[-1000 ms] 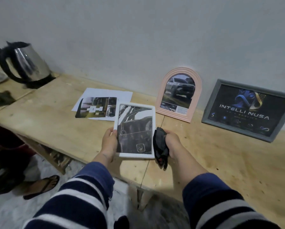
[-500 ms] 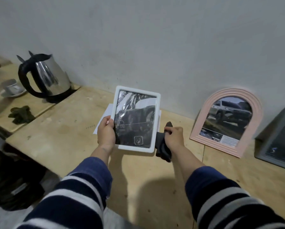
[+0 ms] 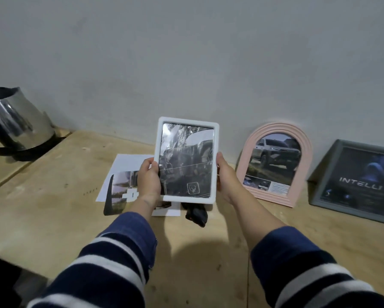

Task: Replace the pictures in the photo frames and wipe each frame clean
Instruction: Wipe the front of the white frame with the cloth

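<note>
**White frame held upright in both hands, cloth lying below**

At the far left a steel kettle (image 3: 19, 125) stands on the wooden bench (image 3: 53, 203), well apart from the work and probably just kept there. Nearer the middle, loose printed pictures (image 3: 122, 190) lie flat on white paper, most likely the removed or spare prints, kept within reach of the frames; no words can be read on them.

The left hand (image 3: 148, 181) grips the left edge of the white frame (image 3: 186, 161), thumb on the front border and the other fingers hidden behind. The frame is held upright above the bench, facing the camera, a pose that suits checking the glass or standing it against the wall (image 3: 186, 52). Its dark picture is glossy and creased with glare; a small square emblem sits near the bottom, but no lettering is legible.

Just under the frame a black cloth (image 3: 196, 214) lies crumpled on the bench, touching neither hand, seemingly put down so both hands can carry the frame.

The right hand (image 3: 225, 178) clasps the frame's right edge, fingers wrapped behind it.

Further right, a pink arched frame (image 3: 275, 167) leans on the wall showing an off-road car with a caption panel too small to read. Beside it, a grey frame (image 3: 353, 176) also leans there, displaying "INTELLI N", cut off at the picture's edge.
</note>
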Demonstrator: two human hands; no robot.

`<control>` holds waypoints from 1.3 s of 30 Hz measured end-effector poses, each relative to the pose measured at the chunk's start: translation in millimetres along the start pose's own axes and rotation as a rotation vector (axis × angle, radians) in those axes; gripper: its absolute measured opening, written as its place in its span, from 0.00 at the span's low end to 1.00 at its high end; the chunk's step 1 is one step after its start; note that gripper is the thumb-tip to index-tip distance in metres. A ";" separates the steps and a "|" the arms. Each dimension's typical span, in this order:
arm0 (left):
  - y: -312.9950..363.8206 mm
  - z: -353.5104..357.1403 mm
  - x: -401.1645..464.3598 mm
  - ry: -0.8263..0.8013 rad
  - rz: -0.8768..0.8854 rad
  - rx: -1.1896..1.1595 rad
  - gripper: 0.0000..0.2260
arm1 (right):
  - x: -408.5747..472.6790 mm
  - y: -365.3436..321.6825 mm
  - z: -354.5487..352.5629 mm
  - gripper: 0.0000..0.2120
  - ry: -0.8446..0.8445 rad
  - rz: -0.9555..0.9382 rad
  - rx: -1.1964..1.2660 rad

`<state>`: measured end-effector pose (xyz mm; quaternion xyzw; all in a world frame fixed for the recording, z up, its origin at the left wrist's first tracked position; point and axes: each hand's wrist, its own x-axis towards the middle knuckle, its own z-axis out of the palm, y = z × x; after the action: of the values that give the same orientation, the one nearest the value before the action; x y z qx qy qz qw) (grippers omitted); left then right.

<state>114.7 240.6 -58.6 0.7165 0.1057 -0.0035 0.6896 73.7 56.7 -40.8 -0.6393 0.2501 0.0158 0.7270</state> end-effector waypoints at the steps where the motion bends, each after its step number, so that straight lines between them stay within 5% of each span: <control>1: 3.0 10.8 -4.5 -0.034 -0.005 0.004 0.13 | -3.7 -1.6 -8.0 0.28 0.000 0.003 -0.001; 11: 32.5 153.0 -86.1 -0.451 0.051 0.132 0.11 | -63.1 -2.3 -169.3 0.25 0.326 0.003 0.263; 18: 31.1 268.8 -181.4 -0.771 0.024 0.174 0.11 | -150.8 15.2 -317.7 0.46 0.309 0.055 0.534; 25: 14.7 388.8 -297.2 -0.984 -0.027 0.187 0.12 | -208.8 30.0 -450.4 0.48 0.371 0.042 0.708; 30: 7.1 474.2 -355.8 -1.014 -0.011 0.166 0.12 | -237.0 25.1 -556.7 0.37 0.391 -0.017 0.734; 34: 1.3 527.5 -397.5 -1.036 -0.097 0.123 0.10 | -241.1 24.2 -626.8 0.15 0.540 -0.053 0.865; 39: -10.7 575.9 -418.9 -1.034 -0.023 0.197 0.13 | -224.7 25.5 -690.7 0.05 0.591 -0.047 0.831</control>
<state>-215.4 -390.0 -34.2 0.6812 -0.2413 -0.3741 0.5811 -368.7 -519.4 -17.8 -0.2786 0.4156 -0.2829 0.8183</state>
